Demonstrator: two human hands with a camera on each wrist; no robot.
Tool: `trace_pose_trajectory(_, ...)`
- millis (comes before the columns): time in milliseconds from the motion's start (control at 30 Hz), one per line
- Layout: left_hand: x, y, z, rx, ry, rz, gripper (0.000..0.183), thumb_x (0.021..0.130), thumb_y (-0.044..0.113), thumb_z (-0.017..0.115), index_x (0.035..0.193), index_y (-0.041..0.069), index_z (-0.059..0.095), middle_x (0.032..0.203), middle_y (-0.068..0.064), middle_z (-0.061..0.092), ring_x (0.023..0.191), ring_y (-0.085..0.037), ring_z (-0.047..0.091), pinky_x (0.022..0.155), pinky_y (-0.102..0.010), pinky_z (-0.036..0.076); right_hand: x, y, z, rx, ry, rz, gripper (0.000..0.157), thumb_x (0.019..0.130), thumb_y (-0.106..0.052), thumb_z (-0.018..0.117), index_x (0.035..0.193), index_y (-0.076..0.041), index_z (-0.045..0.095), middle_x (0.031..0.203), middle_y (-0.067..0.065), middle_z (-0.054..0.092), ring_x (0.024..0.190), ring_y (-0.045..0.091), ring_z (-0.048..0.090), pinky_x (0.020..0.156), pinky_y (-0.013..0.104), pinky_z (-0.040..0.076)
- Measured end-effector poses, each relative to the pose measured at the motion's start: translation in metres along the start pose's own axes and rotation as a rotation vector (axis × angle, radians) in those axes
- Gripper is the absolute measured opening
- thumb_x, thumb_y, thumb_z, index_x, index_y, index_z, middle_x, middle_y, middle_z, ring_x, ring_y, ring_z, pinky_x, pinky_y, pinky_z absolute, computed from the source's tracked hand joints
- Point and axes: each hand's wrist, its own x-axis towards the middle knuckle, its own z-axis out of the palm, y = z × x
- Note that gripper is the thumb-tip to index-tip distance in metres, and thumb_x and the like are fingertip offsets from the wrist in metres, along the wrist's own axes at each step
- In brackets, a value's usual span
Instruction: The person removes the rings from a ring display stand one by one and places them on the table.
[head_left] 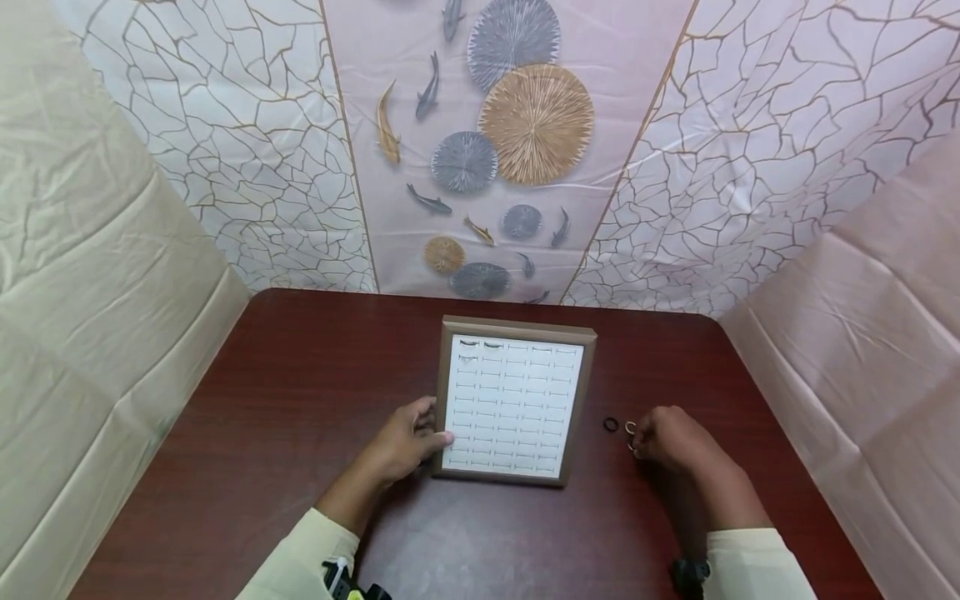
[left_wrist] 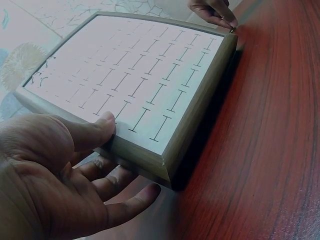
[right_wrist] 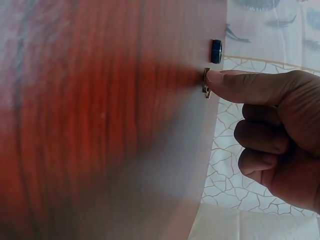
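Observation:
A framed ring display board [head_left: 517, 408] with rows of slits in its white face leans on the table. My left hand [head_left: 401, 446] grips its left edge, thumb on the white face and fingers behind the frame. Dark rings [head_left: 468, 343] sit in the first two top-row slots, and a thin pale ring [head_left: 468, 358] is in the row below. To the right of the board, my right hand [head_left: 678, 442] pinches at a gold ring [right_wrist: 206, 90] lying low on the table; its fingers partly hide it. Just beside are another gold ring [head_left: 630, 427] and a black ring [head_left: 611, 425].
The dark red wooden table [head_left: 322, 375] has rounded far corners. Patterned cloth [head_left: 255, 100] hangs behind it, with pale padded cloth [head_left: 90, 292] at the left and more padded cloth [head_left: 885, 358] at the right.

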Motion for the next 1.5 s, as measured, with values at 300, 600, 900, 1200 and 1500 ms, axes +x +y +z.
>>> trace_pose_trajectory(300, -0.001, 0.000, -0.001, -0.003, 0.015, -0.017, 0.051, 0.100, -0.001, 0.075, 0.147, -0.009, 0.056, 0.134, -0.028, 0.072, 0.127, -0.039, 0.071, 0.099, -0.042, 0.062, 0.000, -0.002, -0.005, -0.008, 0.020, -0.017, 0.015, 0.084, -0.005, 0.086, 0.076, -0.016, 0.080, 0.078, -0.005, 0.075, 0.073, 0.010, 0.061, 0.070, 0.033, 0.053)
trace_pose_trajectory(600, -0.002, 0.002, 0.001, 0.016, 0.047, -0.032, 0.051, 0.098, 0.000, 0.078, 0.145, -0.006, 0.059, 0.133, -0.023, 0.074, 0.130, -0.039, 0.070, 0.103, -0.047, 0.061, -0.003, -0.021, -0.016, -0.019, 0.206, -0.164, 0.020, 0.089, -0.002, 0.079, 0.077, -0.018, 0.081, 0.072, -0.011, 0.075, 0.070, 0.004, 0.066, 0.065, 0.030, 0.056)
trace_pose_trajectory(900, 0.000, 0.002, 0.003, 0.032, 0.040, -0.024, 0.053, 0.098, 0.001, 0.078, 0.147, -0.006, 0.058, 0.133, -0.023, 0.074, 0.128, -0.037, 0.071, 0.102, -0.045, 0.062, -0.005, -0.061, -0.030, 0.125, 0.379, -0.359, 0.031, 0.086, 0.006, 0.086, 0.075, -0.022, 0.079, 0.068, -0.009, 0.072, 0.060, -0.006, 0.052, 0.052, 0.018, 0.045)
trace_pose_trajectory(1200, 0.000, 0.001, 0.004, 0.013, 0.023, 0.003, 0.048, 0.098, -0.002, 0.077, 0.142, -0.008, 0.059, 0.129, -0.026, 0.074, 0.121, -0.035, 0.073, 0.096, -0.040, 0.062, -0.005, -0.090, -0.040, 0.187, 0.485, -0.576, 0.026, 0.079, 0.013, 0.089, 0.086, -0.012, 0.085, 0.067, -0.007, 0.067, 0.058, -0.008, 0.047, 0.052, 0.013, 0.042)
trace_pose_trajectory(1500, -0.001, 0.001, 0.002, 0.024, 0.030, 0.002, 0.049, 0.098, -0.001, 0.077, 0.144, -0.007, 0.059, 0.130, -0.025, 0.075, 0.121, -0.035, 0.073, 0.096, -0.040, 0.062, 0.012, -0.142, -0.041, 0.136, 0.716, -0.757, 0.024, 0.077, 0.012, 0.088, 0.091, -0.007, 0.085, 0.069, -0.004, 0.067, 0.060, 0.001, 0.045, 0.054, 0.015, 0.038)
